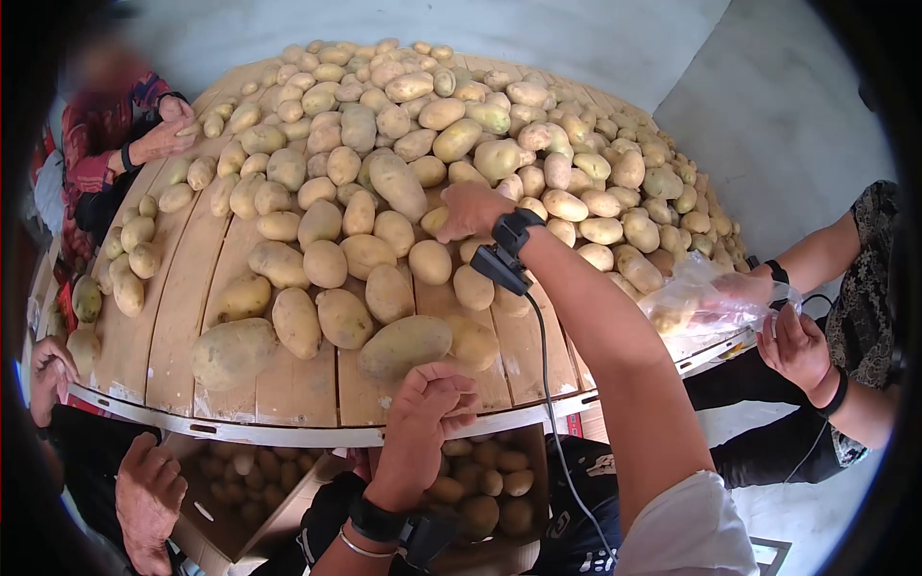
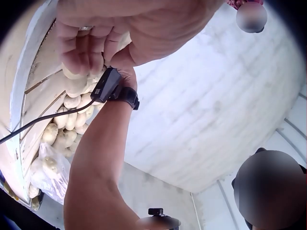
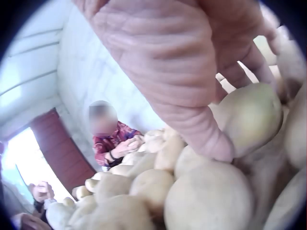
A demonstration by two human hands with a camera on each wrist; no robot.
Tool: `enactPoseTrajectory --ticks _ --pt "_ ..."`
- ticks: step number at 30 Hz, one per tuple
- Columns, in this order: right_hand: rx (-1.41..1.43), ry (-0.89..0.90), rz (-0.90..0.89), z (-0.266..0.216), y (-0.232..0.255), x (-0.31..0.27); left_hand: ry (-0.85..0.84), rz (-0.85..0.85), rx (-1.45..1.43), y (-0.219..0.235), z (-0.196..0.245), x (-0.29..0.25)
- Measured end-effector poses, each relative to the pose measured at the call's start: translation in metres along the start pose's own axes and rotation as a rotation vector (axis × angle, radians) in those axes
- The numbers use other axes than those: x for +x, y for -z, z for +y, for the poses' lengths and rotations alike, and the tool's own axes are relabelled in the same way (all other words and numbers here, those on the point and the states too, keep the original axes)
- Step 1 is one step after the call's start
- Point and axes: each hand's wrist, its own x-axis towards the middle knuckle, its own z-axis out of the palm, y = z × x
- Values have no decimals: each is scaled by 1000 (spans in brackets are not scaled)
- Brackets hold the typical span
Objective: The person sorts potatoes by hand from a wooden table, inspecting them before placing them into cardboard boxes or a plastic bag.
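Note:
Many potatoes are heaped on a wooden slatted table. My right hand reaches into the middle of the heap. In the right wrist view, thumb and fingers of this hand close round a greenish potato, with other potatoes just below. My left hand hangs over the table's front edge near a large potato, fingers loosely bent and holding nothing. The left wrist view shows its palm side close up.
Boxes of potatoes stand below the front edge. At the right, a person's hands are beside a clear plastic bag. Another person sits at the far left, and more hands show at lower left. A cable trails from my right wrist.

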Motion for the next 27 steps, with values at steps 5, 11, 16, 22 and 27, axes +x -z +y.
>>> enactPoseTrajectory --ticks 5,11,16,22,27 --pt "134 248 139 -41 -26 -56 -31 -23 29 -9 -2 4" --pt "445 342 274 -22 -26 -91 -63 -12 26 -12 -3 7" --pt "832 96 575 69 -15 -44 12 -59 59 -14 -1 8" --pt "365 -83 428 117 4 12 94 -100 140 -15 -7 18" --pt "879 -250 112 116 11 19 139 -156 188 -18 -6 19"
